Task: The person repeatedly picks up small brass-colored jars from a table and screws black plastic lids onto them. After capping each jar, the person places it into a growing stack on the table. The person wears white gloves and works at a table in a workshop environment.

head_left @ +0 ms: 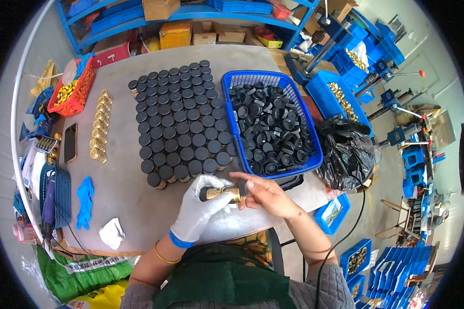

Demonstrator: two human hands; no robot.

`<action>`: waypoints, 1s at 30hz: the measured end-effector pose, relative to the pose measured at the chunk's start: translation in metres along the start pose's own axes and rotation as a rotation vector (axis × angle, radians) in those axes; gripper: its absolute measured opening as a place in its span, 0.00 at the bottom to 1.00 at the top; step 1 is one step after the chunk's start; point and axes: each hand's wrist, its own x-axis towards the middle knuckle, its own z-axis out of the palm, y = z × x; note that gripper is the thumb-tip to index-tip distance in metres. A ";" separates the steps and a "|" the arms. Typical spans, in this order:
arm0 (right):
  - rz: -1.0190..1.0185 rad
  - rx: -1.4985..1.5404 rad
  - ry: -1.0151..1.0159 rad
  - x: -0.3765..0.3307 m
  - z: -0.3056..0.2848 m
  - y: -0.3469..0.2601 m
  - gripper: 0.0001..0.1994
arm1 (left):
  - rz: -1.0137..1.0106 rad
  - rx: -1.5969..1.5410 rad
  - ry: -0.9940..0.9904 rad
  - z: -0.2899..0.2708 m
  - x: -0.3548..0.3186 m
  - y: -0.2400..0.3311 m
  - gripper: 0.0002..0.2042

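Note:
My left hand [197, 208], in a white glove with a blue band at the wrist, is closed around a brass fitting [232, 193] just above the table's near edge. One black cap [204, 194] covers the fitting's left end. My bare right hand [270, 196] has its fingers on another black cap [243, 187] at the right end; whether that cap is fully seated cannot be made out. Beyond my hands, brass fittings with black caps [178, 106] stand upright in close rows. To their right, a blue basket [318, 154] holds many loose black caps [268, 118].
Uncapped brass fittings [99, 133] form a line at the left, by a phone [71, 143] and a red basket [82, 98]. A blue glove [85, 201] and a white crumpled cloth [112, 233] lie nearer. A black plastic bag [345, 152] bulges beside the blue basket.

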 end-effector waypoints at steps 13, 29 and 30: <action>-0.508 -0.785 0.151 -0.005 0.006 -0.017 0.27 | 0.098 0.101 0.008 0.003 -0.004 0.009 0.10; -0.640 -1.035 0.131 0.005 0.020 -0.024 0.25 | 0.012 0.194 0.030 -0.012 -0.005 0.024 0.13; -0.739 -1.157 0.093 0.007 0.019 -0.025 0.25 | -0.026 0.187 0.038 -0.013 -0.006 0.025 0.14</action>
